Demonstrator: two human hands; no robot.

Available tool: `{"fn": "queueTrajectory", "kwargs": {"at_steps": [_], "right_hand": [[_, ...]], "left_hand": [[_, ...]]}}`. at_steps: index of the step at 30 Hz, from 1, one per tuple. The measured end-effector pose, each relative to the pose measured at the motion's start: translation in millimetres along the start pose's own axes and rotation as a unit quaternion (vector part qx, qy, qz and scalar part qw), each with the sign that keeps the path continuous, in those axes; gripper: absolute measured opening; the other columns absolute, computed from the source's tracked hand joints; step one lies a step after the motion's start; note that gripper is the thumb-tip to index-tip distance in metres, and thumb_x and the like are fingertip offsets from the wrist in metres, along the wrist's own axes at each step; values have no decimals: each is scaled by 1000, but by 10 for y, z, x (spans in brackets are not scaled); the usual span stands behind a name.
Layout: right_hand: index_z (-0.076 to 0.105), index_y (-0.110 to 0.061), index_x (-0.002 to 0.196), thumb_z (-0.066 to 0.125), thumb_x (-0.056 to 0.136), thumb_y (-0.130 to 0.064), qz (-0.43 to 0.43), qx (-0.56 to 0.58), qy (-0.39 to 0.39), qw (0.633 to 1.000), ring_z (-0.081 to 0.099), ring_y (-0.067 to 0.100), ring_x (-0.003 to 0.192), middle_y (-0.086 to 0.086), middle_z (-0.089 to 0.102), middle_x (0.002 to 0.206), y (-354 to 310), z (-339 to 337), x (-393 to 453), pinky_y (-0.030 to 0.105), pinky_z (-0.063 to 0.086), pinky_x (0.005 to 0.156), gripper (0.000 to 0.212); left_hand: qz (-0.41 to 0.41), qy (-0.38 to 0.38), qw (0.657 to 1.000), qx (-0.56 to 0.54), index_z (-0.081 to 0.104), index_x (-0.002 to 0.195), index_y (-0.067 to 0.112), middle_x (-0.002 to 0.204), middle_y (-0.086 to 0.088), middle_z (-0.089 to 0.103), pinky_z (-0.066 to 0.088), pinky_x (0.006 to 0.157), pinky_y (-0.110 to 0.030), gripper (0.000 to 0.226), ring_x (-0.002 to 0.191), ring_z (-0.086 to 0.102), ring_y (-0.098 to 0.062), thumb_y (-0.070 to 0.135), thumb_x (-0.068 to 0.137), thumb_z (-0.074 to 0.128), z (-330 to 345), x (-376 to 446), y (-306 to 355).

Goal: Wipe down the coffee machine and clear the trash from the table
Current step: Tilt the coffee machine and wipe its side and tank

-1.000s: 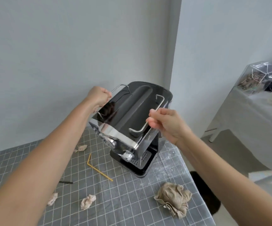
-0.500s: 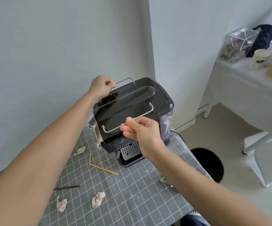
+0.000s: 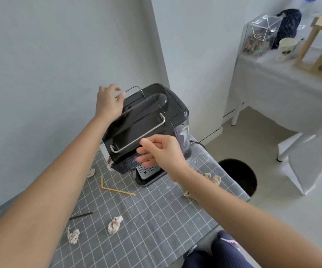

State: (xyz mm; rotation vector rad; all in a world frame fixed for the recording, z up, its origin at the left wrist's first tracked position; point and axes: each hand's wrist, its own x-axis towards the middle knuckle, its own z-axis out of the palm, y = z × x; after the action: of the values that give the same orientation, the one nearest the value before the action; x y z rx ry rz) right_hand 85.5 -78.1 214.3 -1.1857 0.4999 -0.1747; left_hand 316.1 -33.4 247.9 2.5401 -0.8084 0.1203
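Note:
The black coffee machine stands upright at the back of the grey checked table, with a wire rail along each side of its top. My left hand hovers at the far rail, fingers loosened and off the wire. At the near rail is my right hand, fingers relaxed and holding nothing. Crumpled paper wads lie on the table. A beige cloth shows partly behind my right forearm.
A bent yellow straw and a thin black stick lie on the table. A black bin stands on the floor just right of the table. Further right, a covered side table carries a clear box and a paper cup.
The machine went from tilted in both hands to standing on the table. Both hands let go of the wire rails and opened. The view swung to the right.

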Motion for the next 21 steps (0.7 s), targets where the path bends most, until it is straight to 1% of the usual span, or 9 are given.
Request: {"fn": "queueTrajectory", "kwargs": {"at_steps": [5, 7, 9, 11, 13, 14, 16, 18, 21], "right_hand": [[67, -8, 91, 58, 98, -23, 41, -187, 15, 981, 74, 19, 71, 7, 74, 81, 516, -696, -269, 36, 63, 68, 19], [69, -9, 91, 56, 98, -22, 42, -318, 62, 945, 71, 16, 70, 3, 73, 82, 851, -1009, -258, 32, 61, 70, 19], [67, -10, 110, 53, 99, -20, 55, -420, 73, 903, 67, 20, 90, 9, 71, 103, 1164, -1286, -204, 34, 56, 85, 21], [50, -13, 136, 50, 99, -28, 94, -518, 52, 848, 41, 35, 134, 20, 45, 145, 1476, -1491, -134, 47, 36, 111, 41], [37, -20, 146, 47, 98, -44, 116, -602, 33, 790, 4, 43, 148, 21, 11, 160, 1676, -1616, -75, 56, 13, 118, 54], [41, -25, 145, 46, 98, -48, 106, -623, 25, 775, -2, 44, 148, 19, 8, 161, 1719, -1640, -70, 58, 8, 118, 53], [54, -31, 136, 48, 98, -44, 67, -630, 13, 774, 1, 42, 148, 15, 20, 160, 1726, -1667, -66, 58, 6, 119, 41], [66, -24, 122, 50, 98, -33, 45, -608, 14, 792, 24, 40, 143, 12, 46, 145, 1693, -1688, -33, 54, 18, 117, 30], [64, -8, 83, 50, 93, -16, 22, -473, 76, 878, 61, 36, 94, 11, 64, 89, 1572, -1695, -43, 44, 50, 83, 19]], "left_hand": [[151, -86, 985, -18, 43, 140, 17, 146, -14, 34, 22, 115, -40, 52, 138, 31, -25, 44, 95, 38, 45, -525, 553], [183, -132, 974, 19, 34, 145, 25, 156, -8, 21, 12, 115, -50, 53, 145, 17, -23, 48, 97, 34, 116, -694, 677], [210, -160, 961, 84, 26, 147, 34, 160, -3, 9, 4, 113, -58, 55, 147, 5, -23, 54, 96, 30, 199, -782, 706], [228, -170, 948, 143, 21, 148, 37, 161, 0, 1, 0, 112, -60, 58, 148, -3, -23, 57, 94, 28, 257, -804, 674], [232, -173, 942, 169, 18, 149, 38, 161, 1, -3, -2, 113, -60, 58, 147, -8, -20, 57, 95, 27, 264, -797, 661], [235, -173, 941, 174, 16, 149, 38, 161, 2, -4, -2, 113, -59, 57, 147, -9, -19, 56, 96, 27, 267, -791, 664], [239, -176, 938, 177, 14, 150, 37, 161, 3, -5, -2, 114, -58, 56, 147, -10, -18, 54, 97, 26, 272, -789, 689], [242, -176, 939, 171, 15, 150, 37, 161, 3, -4, -1, 115, -58, 55, 147, -9, -17, 52, 98, 24, 284, -779, 700], [248, -168, 940, 162, 18, 149, 35, 161, 3, 0, 2, 115, -58, 53, 148, -6, -16, 48, 99, 26, 302, -783, 694]]}}
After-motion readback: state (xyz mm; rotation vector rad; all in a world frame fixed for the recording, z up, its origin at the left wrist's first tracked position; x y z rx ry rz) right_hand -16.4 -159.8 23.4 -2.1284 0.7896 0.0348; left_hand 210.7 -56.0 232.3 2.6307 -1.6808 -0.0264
